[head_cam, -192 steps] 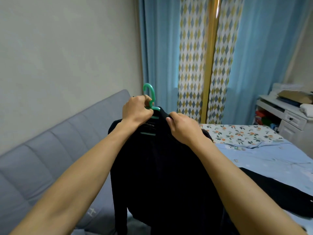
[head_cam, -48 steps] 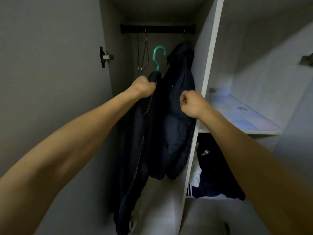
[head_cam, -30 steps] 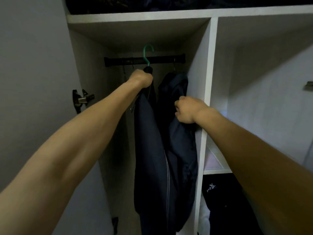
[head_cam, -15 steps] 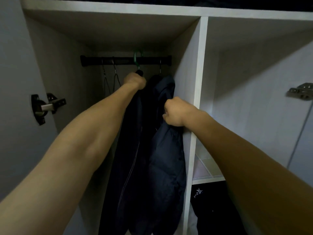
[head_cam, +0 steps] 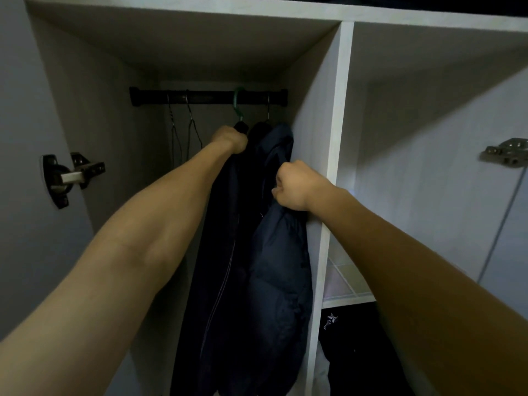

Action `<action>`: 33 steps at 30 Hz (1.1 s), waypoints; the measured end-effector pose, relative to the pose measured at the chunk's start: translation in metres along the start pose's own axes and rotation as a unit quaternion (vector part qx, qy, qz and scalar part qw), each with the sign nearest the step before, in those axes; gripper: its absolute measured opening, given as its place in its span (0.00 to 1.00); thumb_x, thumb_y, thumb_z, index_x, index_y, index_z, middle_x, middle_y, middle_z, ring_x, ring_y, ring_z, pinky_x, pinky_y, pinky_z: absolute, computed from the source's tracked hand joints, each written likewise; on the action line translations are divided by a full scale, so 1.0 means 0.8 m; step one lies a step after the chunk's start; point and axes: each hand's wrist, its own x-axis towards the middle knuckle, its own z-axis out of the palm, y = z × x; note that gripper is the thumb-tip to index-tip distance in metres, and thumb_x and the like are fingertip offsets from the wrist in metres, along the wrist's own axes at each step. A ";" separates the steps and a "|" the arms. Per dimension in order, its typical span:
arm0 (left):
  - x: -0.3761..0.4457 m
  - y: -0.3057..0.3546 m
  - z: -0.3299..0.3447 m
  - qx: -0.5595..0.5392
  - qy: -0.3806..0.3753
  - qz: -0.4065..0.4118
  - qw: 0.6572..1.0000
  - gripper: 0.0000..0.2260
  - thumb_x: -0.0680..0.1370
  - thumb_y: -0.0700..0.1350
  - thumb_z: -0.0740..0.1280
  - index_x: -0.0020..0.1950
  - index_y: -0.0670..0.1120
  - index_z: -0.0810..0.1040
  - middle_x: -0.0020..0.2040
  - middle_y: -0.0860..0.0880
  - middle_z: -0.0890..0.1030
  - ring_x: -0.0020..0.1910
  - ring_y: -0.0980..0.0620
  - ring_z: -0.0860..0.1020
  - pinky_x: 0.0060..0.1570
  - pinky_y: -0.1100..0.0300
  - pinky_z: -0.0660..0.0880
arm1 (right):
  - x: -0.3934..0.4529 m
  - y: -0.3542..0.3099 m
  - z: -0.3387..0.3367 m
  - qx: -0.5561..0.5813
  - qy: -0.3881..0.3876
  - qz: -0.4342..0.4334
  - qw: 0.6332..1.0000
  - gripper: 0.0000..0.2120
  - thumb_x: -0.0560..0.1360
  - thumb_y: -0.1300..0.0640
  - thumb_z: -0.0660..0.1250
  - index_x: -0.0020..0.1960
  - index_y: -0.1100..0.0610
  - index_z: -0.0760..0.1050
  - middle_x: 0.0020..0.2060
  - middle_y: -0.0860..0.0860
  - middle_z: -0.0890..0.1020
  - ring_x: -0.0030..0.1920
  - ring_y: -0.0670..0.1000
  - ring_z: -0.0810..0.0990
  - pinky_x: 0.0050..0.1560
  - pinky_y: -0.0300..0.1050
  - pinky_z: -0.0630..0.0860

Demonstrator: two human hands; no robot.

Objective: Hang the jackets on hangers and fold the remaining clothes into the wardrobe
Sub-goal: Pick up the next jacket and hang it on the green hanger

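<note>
Green plastic hanger hook (head_cam: 237, 102) on black rod (head_cam: 208, 96); dark navy jackets (head_cam: 274, 267); white wardrobe panels (head_cam: 333, 155); white star logo on black garment (head_cam: 363, 352) at five o'clock

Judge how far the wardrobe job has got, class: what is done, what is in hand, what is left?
Done: the green hanger is hooked over the rail. In hand: the left hand grips the dark jacket at its collar; the right hand holds the padded jacket aside. Left: letting go. Any clothes left for folding are out of view.
</note>
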 end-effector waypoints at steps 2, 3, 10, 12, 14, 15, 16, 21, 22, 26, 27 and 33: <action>-0.001 -0.003 0.001 -0.030 -0.005 -0.001 1.000 0.18 0.83 0.46 0.59 0.69 0.36 0.69 0.64 0.41 0.76 0.45 0.47 0.75 0.41 0.58 0.70 | 0.001 0.000 0.001 0.002 0.007 0.003 1.000 0.19 0.78 0.60 0.63 0.31 0.58 0.62 0.31 0.52 0.68 0.32 0.51 0.68 0.39 0.45 0.69; -0.002 -0.004 0.002 -0.041 -0.011 -0.002 0.999 0.18 0.82 0.46 0.60 0.69 0.37 0.70 0.62 0.41 0.77 0.49 0.46 0.77 0.42 0.59 0.71 | 0.001 0.000 0.002 0.006 0.014 0.004 1.000 0.19 0.78 0.60 0.63 0.31 0.58 0.61 0.31 0.52 0.68 0.33 0.52 0.69 0.39 0.45 0.69; -0.019 -0.011 0.012 -0.022 -0.033 0.010 0.999 0.19 0.83 0.43 0.58 0.70 0.35 0.68 0.64 0.40 0.75 0.60 0.42 0.76 0.52 0.58 0.74 | -0.009 -0.002 0.041 0.043 0.157 0.013 0.987 0.05 0.78 0.65 0.62 0.53 0.62 0.71 0.54 0.59 0.74 0.46 0.60 0.77 0.46 0.54 0.77; -0.015 -0.013 0.010 -0.060 -0.040 -0.014 0.997 0.19 0.83 0.43 0.59 0.71 0.36 0.67 0.65 0.39 0.74 0.60 0.42 0.76 0.56 0.54 0.77 | -0.010 -0.004 0.050 0.096 0.214 0.046 0.971 0.15 0.77 0.64 0.64 0.63 0.62 0.67 0.60 0.59 0.70 0.49 0.61 0.77 0.49 0.54 0.77; -0.013 -0.013 0.016 -0.129 -0.048 -0.032 0.990 0.17 0.82 0.41 0.60 0.69 0.36 0.69 0.61 0.39 0.76 0.53 0.44 0.78 0.48 0.53 0.78 | -0.008 -0.008 0.050 0.182 0.221 0.102 0.953 0.22 0.77 0.61 0.67 0.68 0.63 0.64 0.62 0.60 0.70 0.56 0.61 0.76 0.53 0.50 0.74; -0.015 -0.012 0.021 -0.181 -0.049 -0.039 0.981 0.16 0.81 0.39 0.61 0.68 0.36 0.70 0.57 0.40 0.78 0.47 0.44 0.78 0.42 0.54 0.78 | -0.006 -0.010 0.049 0.228 0.209 0.135 0.941 0.23 0.78 0.57 0.67 0.68 0.64 0.63 0.63 0.61 0.72 0.59 0.60 0.76 0.52 0.48 0.73; -0.018 -0.010 0.029 -0.235 -0.050 -0.047 0.970 0.16 0.80 0.37 0.61 0.68 0.36 0.71 0.52 0.42 0.78 0.43 0.46 0.78 0.37 0.56 0.78 | -0.003 -0.012 0.049 0.279 0.194 0.172 0.924 0.25 0.79 0.53 0.67 0.68 0.64 0.64 0.62 0.60 0.74 0.59 0.60 0.76 0.51 0.46 0.73; -0.031 -0.027 0.062 -0.411 -0.076 -0.076 0.905 0.22 0.74 0.36 0.65 0.68 0.39 0.74 0.54 0.41 0.81 0.49 0.43 0.80 0.42 0.54 0.81 | 0.008 -0.018 0.050 0.298 0.141 0.249 0.910 0.08 0.78 0.56 0.66 0.49 0.60 0.73 0.46 0.56 0.78 0.46 0.56 0.79 0.36 0.43 0.73; -0.034 -0.036 0.066 -0.424 -0.080 -0.070 0.899 0.24 0.72 0.36 0.65 0.69 0.41 0.73 0.58 0.41 0.80 0.51 0.43 0.80 0.45 0.54 0.81 | 0.010 -0.016 0.050 0.287 0.123 0.252 0.916 0.05 0.77 0.59 0.66 0.44 0.60 0.71 0.42 0.55 0.76 0.43 0.55 0.77 0.36 0.43 0.72; -0.059 -0.082 0.081 -0.348 -0.091 0.006 0.933 0.29 0.74 0.34 0.61 0.75 0.48 0.67 0.63 0.49 0.77 0.56 0.49 0.77 0.55 0.57 0.76 | -0.001 -0.012 0.054 0.277 0.049 0.262 0.923 0.03 0.76 0.65 0.63 0.44 0.60 0.70 0.44 0.54 0.75 0.38 0.51 0.73 0.42 0.41 0.71; -0.066 -0.096 0.089 -0.313 -0.111 0.013 0.943 0.30 0.75 0.34 0.62 0.77 0.49 0.64 0.64 0.49 0.76 0.58 0.49 0.76 0.59 0.56 0.75 | -0.008 -0.013 0.058 0.276 0.046 0.260 0.924 0.04 0.76 0.65 0.62 0.51 0.62 0.72 0.48 0.55 0.76 0.44 0.53 0.76 0.44 0.41 0.71; -0.118 -0.172 0.139 -0.279 -0.159 -0.126 0.939 0.22 0.84 0.45 0.61 0.77 0.42 0.63 0.70 0.42 0.72 0.64 0.44 0.74 0.62 0.58 0.70 | -0.048 -0.031 0.097 0.259 0.006 0.244 0.935 0.20 0.77 0.62 0.64 0.68 0.61 0.66 0.61 0.58 0.75 0.58 0.58 0.76 0.53 0.45 0.73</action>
